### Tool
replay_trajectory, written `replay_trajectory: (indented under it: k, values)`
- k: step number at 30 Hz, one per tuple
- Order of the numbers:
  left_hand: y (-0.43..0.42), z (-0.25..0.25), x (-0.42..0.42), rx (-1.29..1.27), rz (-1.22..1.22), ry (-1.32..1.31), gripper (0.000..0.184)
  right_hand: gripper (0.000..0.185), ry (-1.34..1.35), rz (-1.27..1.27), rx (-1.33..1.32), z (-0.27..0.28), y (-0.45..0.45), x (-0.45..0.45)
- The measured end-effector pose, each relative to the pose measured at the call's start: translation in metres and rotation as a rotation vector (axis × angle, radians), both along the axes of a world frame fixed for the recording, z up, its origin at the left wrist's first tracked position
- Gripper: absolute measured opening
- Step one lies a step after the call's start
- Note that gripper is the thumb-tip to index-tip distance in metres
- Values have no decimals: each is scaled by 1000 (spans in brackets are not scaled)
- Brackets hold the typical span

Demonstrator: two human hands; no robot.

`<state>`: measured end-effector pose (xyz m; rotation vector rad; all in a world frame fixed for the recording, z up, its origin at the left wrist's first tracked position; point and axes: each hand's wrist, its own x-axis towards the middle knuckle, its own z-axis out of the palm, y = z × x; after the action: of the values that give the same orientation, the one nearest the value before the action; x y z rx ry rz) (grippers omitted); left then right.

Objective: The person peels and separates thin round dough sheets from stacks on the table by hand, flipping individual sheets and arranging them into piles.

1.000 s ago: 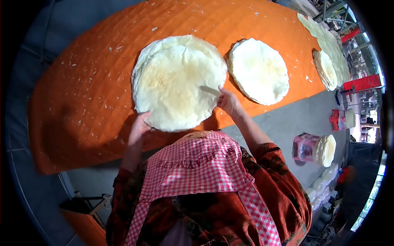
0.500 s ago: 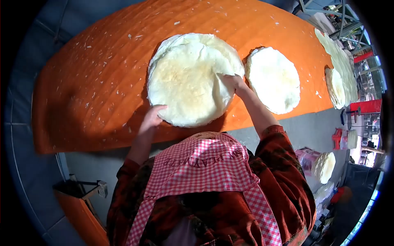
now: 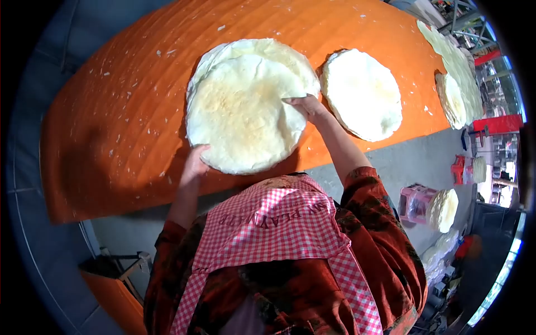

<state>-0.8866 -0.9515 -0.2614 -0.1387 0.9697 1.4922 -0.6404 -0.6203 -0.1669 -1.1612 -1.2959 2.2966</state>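
A pale, thin round flatbread (image 3: 245, 120) with faint brown patches lies on top of a stack of flatbreads (image 3: 296, 58), shifted toward me so that the stack's far rim shows behind it. My left hand (image 3: 195, 161) grips its near left edge, thumb on top and the other fingers hidden below. On the right side, my right hand (image 3: 307, 106) is closed on the same flatbread, whose surface creases beside the fingers. A second stack of flatbreads (image 3: 363, 95) lies just right of my right forearm.
The orange-covered table (image 3: 128, 117) is scattered with pale flakes. Along its far right end lie more flatbread sheets (image 3: 449, 58) and a small stack (image 3: 450, 101). Below on the right, a pink stool (image 3: 415, 204) stands beside another flatbread stack (image 3: 444, 211). A metal-framed orange box (image 3: 111, 293) stands lower left.
The top flatbread has slid toward me off the stack's far edge, uncovering more of the flatbreads beneath. Both hands stay on it. The whole view has turned slightly.
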Motion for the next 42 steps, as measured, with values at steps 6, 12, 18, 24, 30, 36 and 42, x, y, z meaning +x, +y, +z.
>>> replay_trajectory:
  k: [6,12,18,24,30,36,42]
  values:
    - [-9,0,-12,-76,-20,192,40,47,-89,123,418,-16,2,-8]
    - [69,167,31,-7,46,474,65,36,-56,48,637,93,36,49]
    - [245,225,102,225,29,496,57,33,231,-351,603,211,127,190]
    - [385,183,175,353,-187,516,53,44,182,-517,472,152,183,305]
    - [415,56,235,-114,-293,874,53,42,-149,-604,189,-33,188,364]
    - [409,89,249,-201,-275,797,55,38,-168,-533,167,11,186,365]
    - [395,124,292,-309,-263,1794,67,52,-859,-352,915,25,185,363]
